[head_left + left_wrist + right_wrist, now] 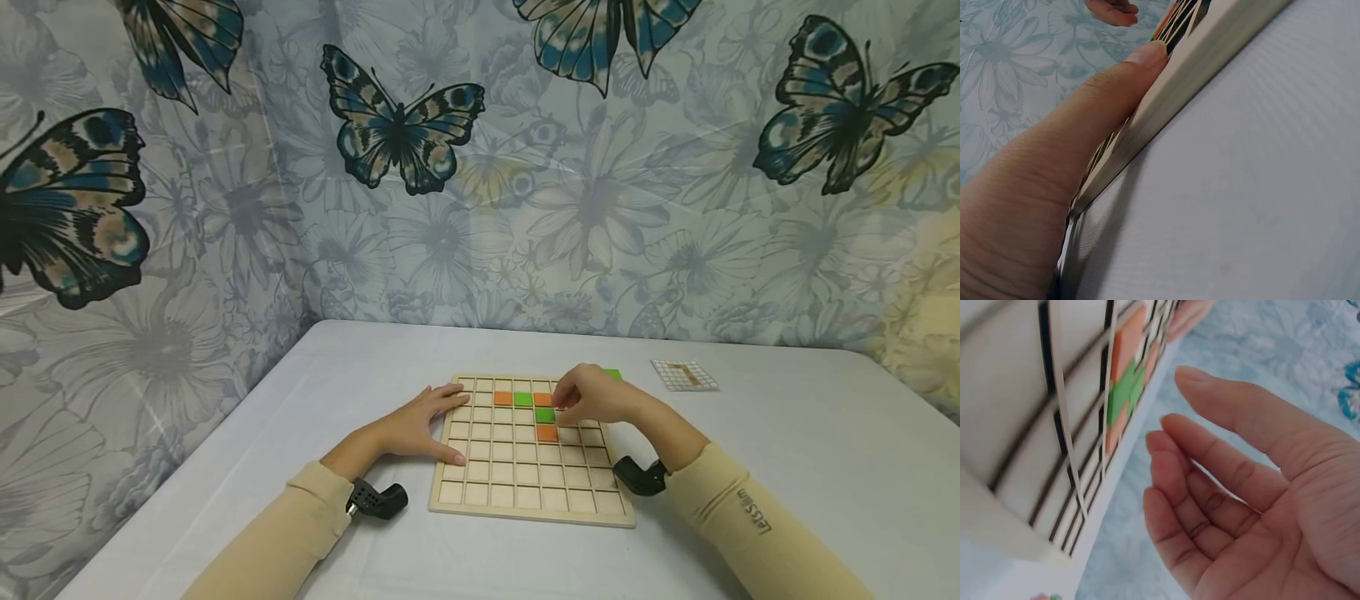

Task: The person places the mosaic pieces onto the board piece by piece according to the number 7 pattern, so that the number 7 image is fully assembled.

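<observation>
A wooden grid board (532,518) lies flat on the table. My left hand (412,425) rests on its left edge, thumb and fingers spread; the thumb lies over the frame in the left wrist view. Orange and green square tiles sit in the board's cells: a row of an orange tile (503,398), a green tile (522,399) and another orange one, then a green tile (545,415) and an orange tile (547,433) running down towards me. Over the upper right cells hovers my right hand (596,396), thumb apart from its loosely bent fingers, nothing between them in the right wrist view.
Behind the right hand, a green piece (612,374) shows at the board's far right corner. Farther right lies a small card (684,375) printed with a grid pattern. A white cloth covers the table (787,433), and a butterfly-patterned curtain (450,242) hangs behind it.
</observation>
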Available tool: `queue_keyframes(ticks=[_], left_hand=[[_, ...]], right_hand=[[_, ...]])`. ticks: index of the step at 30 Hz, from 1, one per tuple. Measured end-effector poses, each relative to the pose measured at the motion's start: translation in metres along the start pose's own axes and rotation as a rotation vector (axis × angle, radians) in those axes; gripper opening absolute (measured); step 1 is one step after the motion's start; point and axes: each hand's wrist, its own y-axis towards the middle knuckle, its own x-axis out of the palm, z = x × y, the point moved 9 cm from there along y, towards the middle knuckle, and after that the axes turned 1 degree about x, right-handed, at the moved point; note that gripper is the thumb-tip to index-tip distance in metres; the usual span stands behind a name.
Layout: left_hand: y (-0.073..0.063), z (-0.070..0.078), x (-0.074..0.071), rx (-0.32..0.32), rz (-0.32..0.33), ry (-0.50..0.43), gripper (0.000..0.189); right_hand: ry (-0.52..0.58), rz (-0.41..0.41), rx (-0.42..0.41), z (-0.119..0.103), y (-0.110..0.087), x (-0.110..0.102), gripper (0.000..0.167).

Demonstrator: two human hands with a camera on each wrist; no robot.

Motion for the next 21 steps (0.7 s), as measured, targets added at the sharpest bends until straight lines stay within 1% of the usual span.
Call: queue_keyframes(ticks=[6,11,17,21], left_hand=[[0.000,0.001,0.000,0.017,0.003,0.003,0.095],[0.000,0.004,0.000,0.031,0.004,0.002,0.094],[0.000,0.003,0.000,0.026,0.002,0.001,0.094],[0.001,0.002,0.000,0.025,-0.001,0.005,0.094]], right_hand=[[0.056,0.033,0.020,0.017,0.003,-0.019,0.024],[0.119,0.057,0.074,0.039,0.004,-0.031,0.031],[0.117,0.090,0.148,0.067,0.003,-0.048,0.039],[0.090,0.098,0.191,0.081,0.003,-0.057,0.040]])
